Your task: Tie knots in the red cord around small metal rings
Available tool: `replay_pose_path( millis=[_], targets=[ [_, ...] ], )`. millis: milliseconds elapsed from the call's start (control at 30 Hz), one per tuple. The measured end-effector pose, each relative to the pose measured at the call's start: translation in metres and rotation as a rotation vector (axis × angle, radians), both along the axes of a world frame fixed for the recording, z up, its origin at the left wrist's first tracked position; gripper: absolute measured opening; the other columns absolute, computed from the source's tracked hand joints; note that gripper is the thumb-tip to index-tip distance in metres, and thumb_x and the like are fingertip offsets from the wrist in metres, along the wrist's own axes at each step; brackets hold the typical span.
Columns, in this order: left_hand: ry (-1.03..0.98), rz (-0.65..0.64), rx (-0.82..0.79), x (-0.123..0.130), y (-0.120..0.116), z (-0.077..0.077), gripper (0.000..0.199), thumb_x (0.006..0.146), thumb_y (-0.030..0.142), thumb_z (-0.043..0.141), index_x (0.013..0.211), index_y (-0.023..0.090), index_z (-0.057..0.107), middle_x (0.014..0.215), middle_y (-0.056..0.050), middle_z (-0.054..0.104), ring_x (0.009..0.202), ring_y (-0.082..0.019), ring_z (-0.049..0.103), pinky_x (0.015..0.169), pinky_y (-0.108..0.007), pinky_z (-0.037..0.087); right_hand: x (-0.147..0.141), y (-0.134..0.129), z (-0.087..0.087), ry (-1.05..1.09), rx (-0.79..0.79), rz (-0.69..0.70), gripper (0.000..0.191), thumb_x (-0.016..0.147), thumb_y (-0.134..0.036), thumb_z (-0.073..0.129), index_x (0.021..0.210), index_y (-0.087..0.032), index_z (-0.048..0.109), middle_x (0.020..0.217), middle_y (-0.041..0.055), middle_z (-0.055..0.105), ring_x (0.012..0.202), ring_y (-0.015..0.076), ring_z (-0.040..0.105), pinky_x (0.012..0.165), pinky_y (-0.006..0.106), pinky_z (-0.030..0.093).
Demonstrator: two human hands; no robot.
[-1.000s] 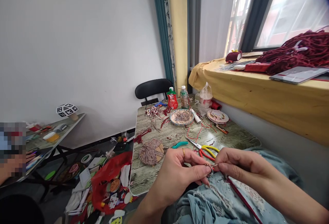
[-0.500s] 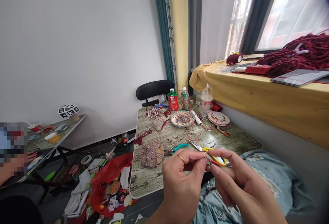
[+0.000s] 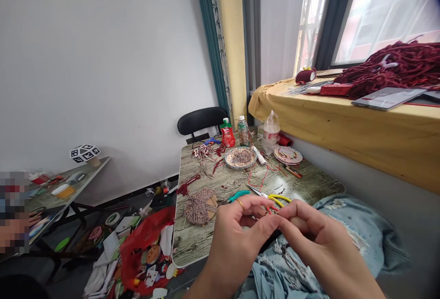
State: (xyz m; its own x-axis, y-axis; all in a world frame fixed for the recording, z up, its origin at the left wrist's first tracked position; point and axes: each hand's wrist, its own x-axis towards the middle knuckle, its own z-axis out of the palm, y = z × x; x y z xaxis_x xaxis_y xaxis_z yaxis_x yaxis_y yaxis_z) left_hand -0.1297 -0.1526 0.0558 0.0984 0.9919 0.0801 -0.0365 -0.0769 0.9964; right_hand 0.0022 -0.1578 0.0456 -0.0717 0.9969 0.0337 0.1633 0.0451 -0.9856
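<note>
My left hand (image 3: pixel 237 235), with a ring on one finger, and my right hand (image 3: pixel 316 235) meet above the table's near edge. Their thumbs and fingertips press together around something small, mostly hidden, with a bit of red showing. Just beyond them lie scissors (image 3: pixel 280 199) with yellow handles and pliers (image 3: pixel 239 195) with teal grips. Left of these is a bundle of speckled yarn (image 3: pixel 200 206) wound on cardboard. A round woven tray (image 3: pixel 240 165) farther back holds short yarn pieces.
Bottles (image 3: pixel 243 132), a plastic bag (image 3: pixel 271 134) and round discs (image 3: pixel 288 155) stand at the table's back. A black chair (image 3: pixel 202 121) is behind. Dark red yarn (image 3: pixel 395 67) covers the yellow-draped ledge. A red bag (image 3: pixel 137 253) of clutter lies on the floor; another person's arm shows far left.
My thumbs have come together and my fingers have curled in closer, covering more of the small thing. The whole view has shifted slightly, moving the table a little leftward.
</note>
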Motion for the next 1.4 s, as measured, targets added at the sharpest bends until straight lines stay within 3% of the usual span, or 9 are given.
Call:
replay_pose_path(
  millis=[167, 433, 633, 767, 833, 900, 1000, 1133, 1400],
  targets=[
    [0.067, 0.054, -0.007, 0.004, 0.003, 0.002, 0.006, 0.071, 0.014, 0.063, 0.07, 0.015, 0.069, 0.068, -0.002, 0.069, 0.064, -0.012, 0.063, 0.061, -0.02, 0.05, 0.002, -0.002, 0.0, -0.106, 0.057, 0.039, 0.018, 0.08, -0.036, 0.049, 0.071, -0.021, 0.053, 0.044, -0.0078, 0.038, 0.042, 0.0096, 0.028, 0.043, 0.024, 0.021],
    [-0.067, -0.009, -0.099, 0.005, 0.002, 0.004, 0.002, 0.068, 0.013, 0.065, 0.068, 0.014, 0.065, 0.065, 0.0, 0.068, 0.054, -0.009, 0.063, 0.055, -0.018, 0.051, 0.019, 0.002, 0.003, 0.113, -0.181, 0.29, 0.033, 0.083, -0.045, 0.05, 0.1, -0.017, 0.052, 0.043, -0.0064, 0.051, 0.037, 0.0066, 0.035, 0.038, 0.02, 0.022],
    [-0.077, 0.031, -0.117, 0.006, 0.004, 0.006, 0.006, 0.066, 0.009, 0.064, 0.066, 0.014, 0.061, 0.062, 0.003, 0.064, 0.052, -0.007, 0.061, 0.052, -0.015, 0.048, 0.022, 0.0, -0.001, 0.148, -0.251, 0.308, 0.043, 0.086, -0.048, 0.045, 0.118, -0.018, 0.047, 0.049, -0.0018, 0.061, 0.034, 0.0057, 0.039, 0.036, 0.018, 0.023],
    [-0.086, 0.036, -0.112, 0.008, 0.003, 0.008, 0.008, 0.065, 0.007, 0.062, 0.063, 0.014, 0.06, 0.057, 0.004, 0.062, 0.047, -0.005, 0.059, 0.048, -0.013, 0.046, 0.023, 0.003, 0.001, 0.079, -0.155, 0.209, 0.034, 0.086, -0.046, 0.045, 0.104, -0.019, 0.057, 0.056, -0.0009, 0.062, 0.035, 0.0057, 0.037, 0.036, 0.019, 0.025],
    [-0.108, 0.025, -0.102, 0.009, 0.002, 0.007, 0.008, 0.065, 0.007, 0.062, 0.062, 0.014, 0.06, 0.053, 0.005, 0.061, 0.046, -0.005, 0.058, 0.047, -0.013, 0.046, 0.024, 0.007, 0.002, 0.037, -0.071, 0.192, 0.028, 0.084, -0.043, 0.049, 0.092, -0.019, 0.062, 0.063, 0.0006, 0.063, 0.041, 0.0082, 0.044, 0.039, 0.02, 0.033],
    [-0.141, 0.002, -0.093, 0.01, 0.002, 0.006, 0.008, 0.065, 0.007, 0.063, 0.062, 0.014, 0.061, 0.052, 0.005, 0.061, 0.045, -0.006, 0.057, 0.046, -0.014, 0.046, 0.026, 0.011, 0.004, 0.009, 0.013, 0.21, 0.024, 0.083, -0.039, 0.053, 0.086, -0.02, 0.066, 0.072, 0.0026, 0.066, 0.057, 0.0136, 0.056, 0.05, 0.021, 0.044],
    [-0.189, -0.027, -0.091, 0.01, 0.003, 0.004, 0.008, 0.064, 0.008, 0.063, 0.061, 0.014, 0.062, 0.052, 0.004, 0.063, 0.046, -0.007, 0.058, 0.047, -0.016, 0.047, 0.028, 0.014, 0.005, 0.002, 0.067, 0.281, 0.021, 0.082, -0.037, 0.055, 0.08, -0.022, 0.071, 0.075, 0.0023, 0.069, 0.073, 0.0182, 0.062, 0.064, 0.024, 0.049],
    [-0.18, -0.043, -0.127, 0.007, 0.004, 0.002, 0.007, 0.064, 0.007, 0.064, 0.062, 0.014, 0.065, 0.051, 0.002, 0.064, 0.045, -0.007, 0.058, 0.046, -0.016, 0.044, 0.029, 0.015, 0.004, -0.084, 0.079, 0.288, 0.024, 0.082, -0.037, 0.055, 0.072, -0.022, 0.07, 0.065, 0.0014, 0.067, 0.059, 0.0155, 0.058, 0.051, 0.022, 0.045],
    [-0.195, -0.1, -0.179, 0.002, 0.011, -0.004, 0.002, 0.063, 0.011, 0.068, 0.063, 0.012, 0.066, 0.047, 0.002, 0.062, 0.041, -0.006, 0.054, 0.043, -0.015, 0.04, 0.019, 0.008, 0.0, -0.287, 0.386, 0.081, 0.018, 0.08, -0.023, 0.052, 0.064, -0.022, 0.061, 0.055, -0.0008, 0.059, 0.05, 0.0137, 0.051, 0.048, 0.024, 0.039]
  ],
)
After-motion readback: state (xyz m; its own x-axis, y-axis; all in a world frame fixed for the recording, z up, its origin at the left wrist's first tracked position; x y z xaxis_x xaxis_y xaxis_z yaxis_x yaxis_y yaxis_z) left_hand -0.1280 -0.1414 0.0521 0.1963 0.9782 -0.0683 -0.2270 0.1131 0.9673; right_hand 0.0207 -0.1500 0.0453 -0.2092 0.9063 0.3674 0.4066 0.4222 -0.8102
